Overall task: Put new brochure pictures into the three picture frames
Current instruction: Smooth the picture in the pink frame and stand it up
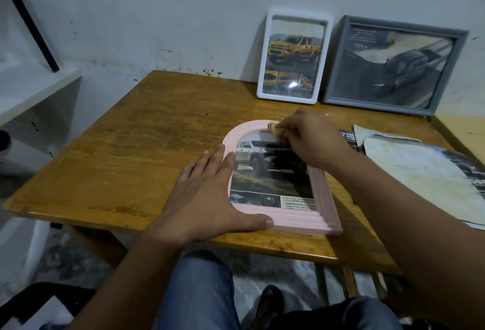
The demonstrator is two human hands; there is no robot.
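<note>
The left hand (207, 193) lay flat with fingers straight, pressing the left side of the pink frame (324, 214), its thumb along the frame's near edge. The pink frame lay face up on the tabletop (131, 151), a car picture (265, 172) showing inside it. The right hand (312, 140) pinched a small tan cloth (275, 130) (or a folded wipe, hard to tell) at the frame's arched top. Behind the pink frame, a white frame (263, 67) and a grey frame (333, 75) leaned against the wall, both filled. To its right lay loose brochures (420, 172). Rubbing too hard could slide the frame toward the near tabletop edge if the left hand eased off.
</note>
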